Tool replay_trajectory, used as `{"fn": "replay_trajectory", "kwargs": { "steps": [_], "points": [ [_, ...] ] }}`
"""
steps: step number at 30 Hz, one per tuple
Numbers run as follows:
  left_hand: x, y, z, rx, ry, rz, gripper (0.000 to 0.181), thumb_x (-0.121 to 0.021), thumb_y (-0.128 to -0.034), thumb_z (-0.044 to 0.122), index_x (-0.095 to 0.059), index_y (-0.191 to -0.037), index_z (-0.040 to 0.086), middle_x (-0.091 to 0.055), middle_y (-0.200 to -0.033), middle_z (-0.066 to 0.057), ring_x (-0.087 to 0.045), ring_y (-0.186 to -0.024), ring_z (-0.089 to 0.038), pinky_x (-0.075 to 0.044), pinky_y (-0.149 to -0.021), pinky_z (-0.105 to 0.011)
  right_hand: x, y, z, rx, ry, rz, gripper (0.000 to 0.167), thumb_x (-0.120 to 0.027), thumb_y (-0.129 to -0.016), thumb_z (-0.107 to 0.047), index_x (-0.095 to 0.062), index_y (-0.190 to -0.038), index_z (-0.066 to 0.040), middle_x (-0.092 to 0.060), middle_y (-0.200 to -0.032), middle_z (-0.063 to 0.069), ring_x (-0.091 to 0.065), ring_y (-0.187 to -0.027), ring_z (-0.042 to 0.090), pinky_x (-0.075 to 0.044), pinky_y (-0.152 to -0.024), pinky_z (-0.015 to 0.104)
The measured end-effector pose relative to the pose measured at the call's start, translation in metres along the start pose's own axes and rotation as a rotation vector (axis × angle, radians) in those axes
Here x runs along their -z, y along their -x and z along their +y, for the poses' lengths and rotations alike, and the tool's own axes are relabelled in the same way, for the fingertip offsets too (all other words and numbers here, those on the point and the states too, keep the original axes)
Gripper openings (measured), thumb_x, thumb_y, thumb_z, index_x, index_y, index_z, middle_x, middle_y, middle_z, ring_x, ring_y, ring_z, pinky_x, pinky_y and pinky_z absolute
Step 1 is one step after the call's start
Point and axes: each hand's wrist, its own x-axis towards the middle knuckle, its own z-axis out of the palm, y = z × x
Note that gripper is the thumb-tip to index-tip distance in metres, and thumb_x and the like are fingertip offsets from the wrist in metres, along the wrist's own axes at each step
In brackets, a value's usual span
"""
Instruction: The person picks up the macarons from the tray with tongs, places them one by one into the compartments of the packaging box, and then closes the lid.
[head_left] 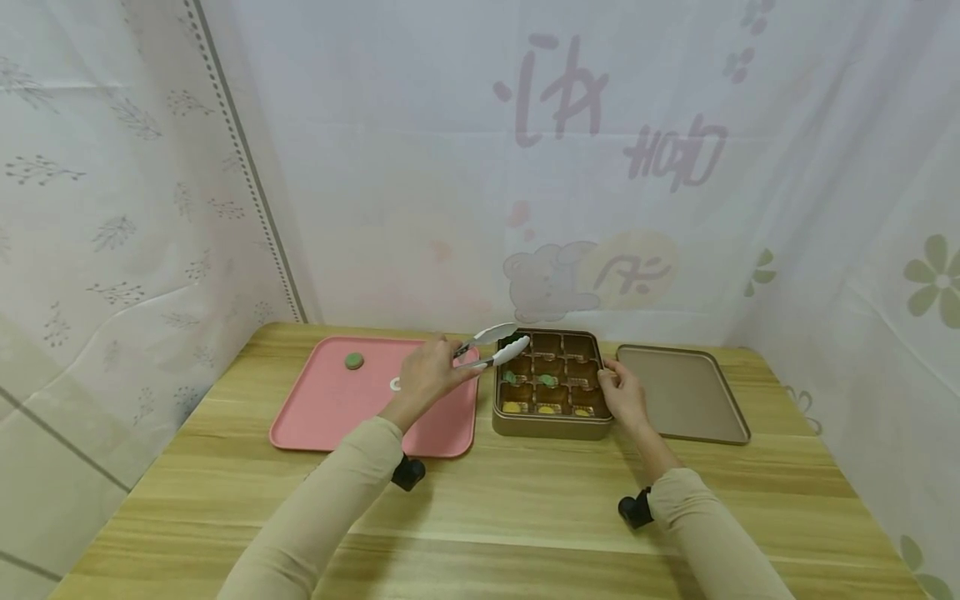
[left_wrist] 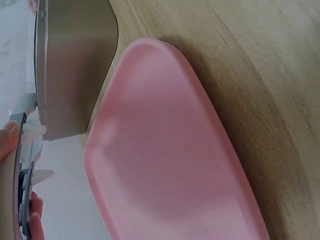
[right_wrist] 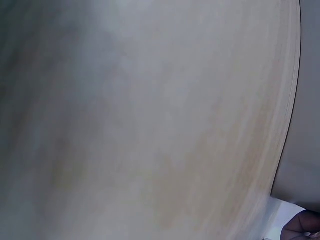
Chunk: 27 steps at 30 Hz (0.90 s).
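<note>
My left hand [head_left: 429, 372] grips a pair of tongs [head_left: 487, 362] with pale tips, which reach over the left back part of a brown box [head_left: 553, 427]. The box's insert is divided into compartments; green pieces [head_left: 547, 380] lie in the middle row and yellow pieces [head_left: 547, 410] in the front row. Whether the tongs hold anything between their tips I cannot tell. At the box's right side, my right hand [head_left: 624, 395] holds the rim with thumb and fingers. In the left wrist view the tongs [left_wrist: 24, 185] are beside the box wall [left_wrist: 75, 65].
A pink tray [head_left: 337, 404] lies left of the box, with a green round piece [head_left: 354, 361] near its back left corner and a small white ring-shaped thing [head_left: 396, 384] partly behind my left hand. To the box's right lies a flat brown lid [head_left: 686, 396].
</note>
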Motion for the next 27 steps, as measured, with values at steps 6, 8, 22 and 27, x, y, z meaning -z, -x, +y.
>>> {"fn": "replay_trajectory", "kwargs": {
  "steps": [6, 8, 22, 27],
  "points": [
    [0.003, 0.009, -0.007, -0.016, 0.023, 0.016, 0.058, -0.071, -0.0766, 0.052, -0.064, -0.122, 0.016, -0.056, -0.088, -0.004, -0.049, -0.067, -0.017, -0.039, -0.051, -0.03, -0.001, 0.0, 0.001, 0.014, 0.003, 0.009, 0.04, -0.045, -0.1, -0.017, -0.047, -0.136, -0.001, -0.061, -0.099, 0.022, -0.054, -0.075, 0.018, -0.042, -0.062, 0.027],
    [0.005, 0.014, -0.012, -0.021, 0.033, 0.032, 0.059, -0.071, -0.076, 0.053, -0.064, -0.121, 0.017, -0.059, -0.094, -0.004, -0.051, -0.07, -0.017, -0.039, -0.052, -0.029, -0.001, 0.0, 0.001, 0.012, 0.004, 0.004, 0.04, -0.044, -0.1, -0.018, -0.046, -0.136, -0.001, -0.061, -0.099, 0.022, -0.053, -0.074, 0.016, -0.042, -0.061, 0.027],
    [0.032, 0.059, -0.085, 0.066, 0.043, 0.093, 0.059, -0.071, -0.0757, 0.054, -0.065, -0.115, 0.01, -0.056, -0.093, -0.009, -0.048, -0.066, -0.019, -0.036, -0.05, -0.029, 0.002, 0.001, 0.001, 0.022, 0.005, -0.029, 0.043, -0.044, -0.101, -0.02, -0.043, -0.138, 0.001, -0.059, -0.101, 0.023, -0.049, -0.07, 0.014, -0.041, -0.059, 0.028],
    [0.043, 0.075, -0.115, 0.076, 0.062, 0.099, 0.059, -0.071, -0.0792, 0.047, -0.06, -0.119, 0.005, -0.055, -0.094, -0.016, -0.046, -0.062, -0.02, -0.034, -0.05, -0.029, 0.002, 0.002, 0.001, 0.023, 0.016, -0.028, 0.042, -0.043, -0.101, -0.02, -0.043, -0.138, 0.0, -0.059, -0.107, 0.025, -0.055, -0.079, 0.023, -0.042, -0.063, 0.029]
  ]
}}
